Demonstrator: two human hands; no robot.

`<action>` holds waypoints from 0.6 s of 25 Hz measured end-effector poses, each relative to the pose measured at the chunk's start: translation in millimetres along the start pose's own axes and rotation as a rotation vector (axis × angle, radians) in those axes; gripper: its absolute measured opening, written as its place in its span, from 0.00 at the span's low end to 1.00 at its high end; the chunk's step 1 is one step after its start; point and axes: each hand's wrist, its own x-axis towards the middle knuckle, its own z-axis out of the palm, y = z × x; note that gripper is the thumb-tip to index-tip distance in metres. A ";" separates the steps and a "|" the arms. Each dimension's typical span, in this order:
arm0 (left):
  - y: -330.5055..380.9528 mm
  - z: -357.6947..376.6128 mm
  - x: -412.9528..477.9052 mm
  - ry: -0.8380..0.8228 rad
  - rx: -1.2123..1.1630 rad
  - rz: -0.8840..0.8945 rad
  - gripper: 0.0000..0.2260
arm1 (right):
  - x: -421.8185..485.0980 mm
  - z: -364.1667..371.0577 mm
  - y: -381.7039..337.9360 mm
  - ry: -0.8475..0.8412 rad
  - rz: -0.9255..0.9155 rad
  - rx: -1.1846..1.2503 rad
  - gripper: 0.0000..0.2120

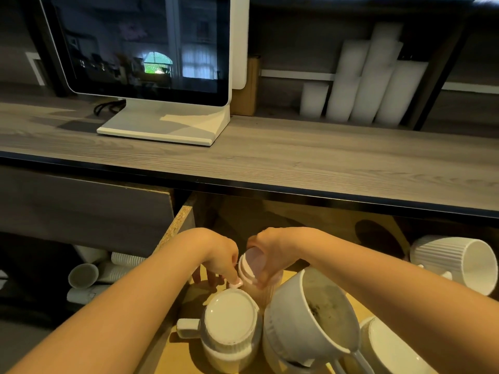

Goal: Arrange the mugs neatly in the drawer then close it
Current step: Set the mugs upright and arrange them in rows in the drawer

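The open drawer [178, 222] sits below the counter and holds several mugs. My right hand [278, 249] grips a pink mug [252, 265] from above, tilted, over a ribbed pink mug [266, 291]. My left hand [218, 257] touches the pink mug's rim with its fingertips. In front stands an upside-down white mug [229, 317] stacked on another, handle to the left. A large white cup [310, 314] leans to its right on a stack. A ribbed white mug [453, 261] lies on its side at the far right.
A wooden counter [270, 157] overhangs the drawer's back, with a white monitor [151, 49] standing on it. Stacks of white paper cups [364, 85] fill the shelf behind. Paper cups [108, 268] lie on a lower shelf left of the drawer. A white bowl [388, 349] sits at the bottom right.
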 end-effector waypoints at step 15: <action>-13.5 -6.3 -7.1 0.028 -0.664 0.160 0.27 | -41.0 -8.9 33.4 0.303 -0.125 0.532 0.33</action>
